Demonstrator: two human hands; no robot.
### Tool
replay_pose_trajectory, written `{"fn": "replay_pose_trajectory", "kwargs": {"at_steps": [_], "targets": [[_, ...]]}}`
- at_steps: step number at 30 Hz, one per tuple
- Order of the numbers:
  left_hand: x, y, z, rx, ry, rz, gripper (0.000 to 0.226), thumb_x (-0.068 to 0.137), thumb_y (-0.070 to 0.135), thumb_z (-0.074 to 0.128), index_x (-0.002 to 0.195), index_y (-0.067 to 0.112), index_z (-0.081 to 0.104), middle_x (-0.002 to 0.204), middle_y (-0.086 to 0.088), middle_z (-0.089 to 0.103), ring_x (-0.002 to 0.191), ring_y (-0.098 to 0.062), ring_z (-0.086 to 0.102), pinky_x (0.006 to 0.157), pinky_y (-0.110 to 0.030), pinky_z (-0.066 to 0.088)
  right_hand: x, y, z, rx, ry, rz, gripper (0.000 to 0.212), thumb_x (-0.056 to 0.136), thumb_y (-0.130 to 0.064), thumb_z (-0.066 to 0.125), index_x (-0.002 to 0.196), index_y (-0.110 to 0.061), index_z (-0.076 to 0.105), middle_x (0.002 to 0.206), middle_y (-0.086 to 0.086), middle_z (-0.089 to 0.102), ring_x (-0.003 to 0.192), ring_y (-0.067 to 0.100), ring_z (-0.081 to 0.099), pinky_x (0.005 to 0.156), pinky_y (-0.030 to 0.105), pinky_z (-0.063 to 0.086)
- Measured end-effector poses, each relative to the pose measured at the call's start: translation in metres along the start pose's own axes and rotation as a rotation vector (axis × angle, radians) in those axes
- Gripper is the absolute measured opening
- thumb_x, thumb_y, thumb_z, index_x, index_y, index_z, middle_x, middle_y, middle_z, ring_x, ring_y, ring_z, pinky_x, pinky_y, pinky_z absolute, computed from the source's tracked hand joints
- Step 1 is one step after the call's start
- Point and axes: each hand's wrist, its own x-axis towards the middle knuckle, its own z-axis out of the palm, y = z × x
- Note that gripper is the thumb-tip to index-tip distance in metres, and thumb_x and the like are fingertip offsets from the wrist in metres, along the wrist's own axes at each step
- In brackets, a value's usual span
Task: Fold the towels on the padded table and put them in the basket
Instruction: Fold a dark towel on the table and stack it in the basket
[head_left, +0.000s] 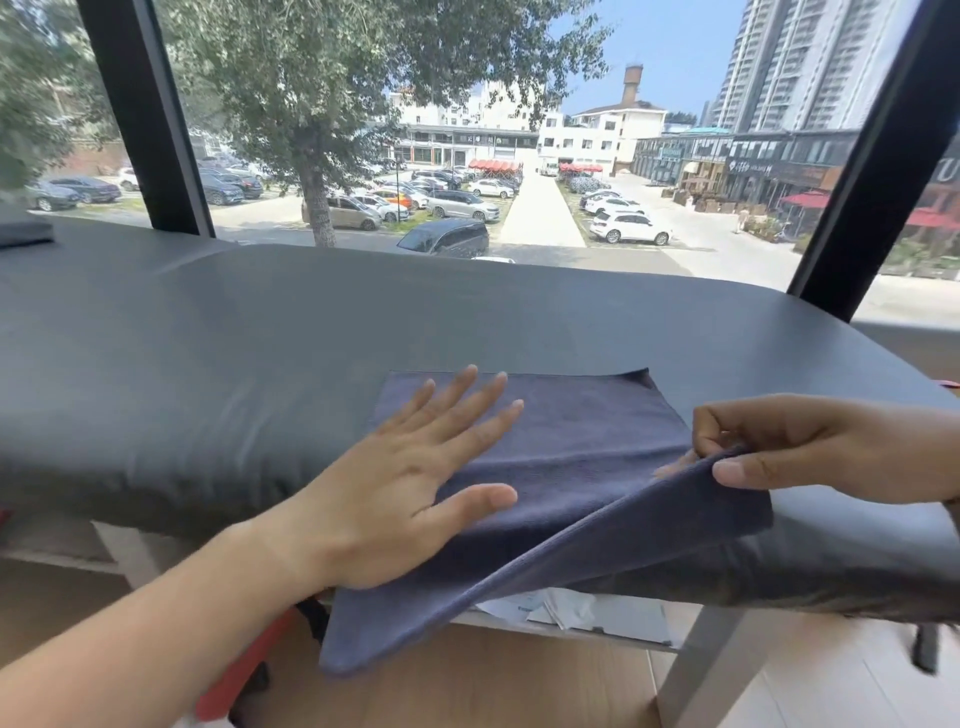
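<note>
Your left hand lies flat, fingers straight and spread, pressing the navy towel onto the padded table. Your right hand pinches the towel's right edge between thumb and curled fingers and holds that edge raised off the pad.

The towel sits at the table's near edge, toward its right end; its far part lies flat on the grey pad, while its near left corner hangs over the table's front edge.

Writing is scarce. Shop signs line the dark storefronts beyond the window behind the table, but their characters are too small and blurred to read. No label shows on the towel.

On a shelf under the table, below the hanging towel, lie pale papers, partly hidden by the cloth. A red object shows below the table's front edge beside your left forearm; what it is cannot be told. A dark folded item rests at the table's far left corner.

Past the table's far edge, black window frames split the view of a tree, parked cars and tall apartment blocks.
</note>
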Motion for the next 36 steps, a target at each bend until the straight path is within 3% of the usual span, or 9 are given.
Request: {"fn": "replay_pose_trajectory", "kwargs": {"at_steps": [2,4,9,13,17,24,27,30,36], "targets": [[0.014,0.006,0.018,0.127,-0.184,-0.010,0.071,0.094,0.073,0.010,0.157,0.046,-0.007,0.161,0.029,-0.022,0.142,0.011,-0.032,0.123,-0.030,-0.017,0.000,-0.006,-0.001,-0.023,-0.073,0.028,0.020,0.095,-0.037,0.067,0.089,-0.020,0.059,0.118,0.020,0.069,0.124,0.042,0.057,0.099,0.065,0.040],[0.021,0.004,0.024,0.176,-0.295,-0.034,0.072,0.095,0.073,0.011,0.156,0.045,-0.015,0.159,0.028,-0.027,0.140,0.010,-0.036,0.123,-0.033,-0.017,-0.001,-0.016,0.001,-0.097,-0.115,0.054,0.012,0.094,-0.023,0.069,0.086,-0.020,0.061,0.118,0.009,0.073,0.131,0.029,0.057,0.103,0.063,0.040],[0.053,0.024,0.010,0.092,-0.099,0.041,0.060,0.104,0.056,0.017,0.158,0.044,-0.004,0.164,0.022,-0.018,0.145,0.007,-0.029,0.123,-0.028,-0.017,-0.002,-0.036,0.014,-0.341,0.004,0.048,0.016,0.078,-0.040,0.085,0.079,-0.028,0.073,0.093,0.005,0.077,0.092,0.026,0.071,0.088,0.053,0.052],[0.106,0.064,0.042,0.070,-0.125,0.259,0.057,0.109,0.046,0.019,0.161,0.038,-0.001,0.168,0.014,-0.013,0.150,-0.002,-0.025,0.125,-0.035,-0.014,-0.006,-0.047,0.016,-0.416,0.061,0.047,0.018,0.073,-0.049,0.085,0.077,-0.034,0.077,0.073,-0.004,0.072,0.064,0.012,0.057,0.067,0.038,0.046],[0.122,0.071,0.067,0.260,-0.278,0.309,0.063,0.105,0.056,0.012,0.161,0.034,-0.005,0.168,0.011,-0.016,0.153,-0.012,-0.023,0.125,-0.046,-0.008,-0.012,-0.049,0.021,-0.418,0.069,0.092,0.018,0.072,-0.049,0.084,0.079,-0.033,0.079,0.072,-0.003,0.071,0.061,0.005,0.054,0.060,0.024,0.039],[0.120,0.061,0.064,0.265,-0.203,0.361,0.062,0.106,0.054,0.017,0.162,0.033,-0.001,0.169,0.011,-0.011,0.154,-0.007,-0.018,0.126,-0.042,-0.004,-0.012,-0.049,0.017,-0.466,0.135,0.033,0.012,0.076,-0.050,0.079,0.078,-0.038,0.077,0.077,-0.012,0.073,0.068,0.010,0.060,0.066,0.025,0.044],[0.101,0.055,0.035,-0.104,-0.042,0.250,0.057,0.107,0.049,0.030,0.161,0.032,0.019,0.168,0.013,0.013,0.153,0.003,-0.003,0.125,-0.022,0.000,-0.010,-0.042,0.010,-0.412,0.168,-0.014,0.016,0.078,-0.049,0.078,0.079,-0.034,0.077,0.078,-0.007,0.075,0.072,0.014,0.066,0.075,0.034,0.049],[0.050,0.037,-0.003,-0.565,0.207,0.039,0.051,0.096,0.058,0.046,0.139,0.033,0.057,0.142,0.021,0.058,0.137,0.007,0.043,0.111,-0.011,0.029,-0.006,-0.031,0.000,-0.258,0.242,-0.062,0.035,0.077,-0.053,0.077,0.087,-0.020,0.076,0.078,0.008,0.072,0.073,0.021,0.064,0.075,0.036,0.050],[-0.072,-0.001,0.020,-0.248,0.177,-0.168,0.073,0.064,0.067,0.083,0.130,0.057,0.053,0.133,0.033,0.056,0.133,0.005,0.048,0.106,-0.018,0.038,0.007,-0.019,-0.015,-0.129,0.339,-0.104,0.046,0.070,-0.058,0.075,0.087,-0.016,0.073,0.071,0.013,0.069,0.068,0.018,0.062,0.069,0.023,0.053]]}}
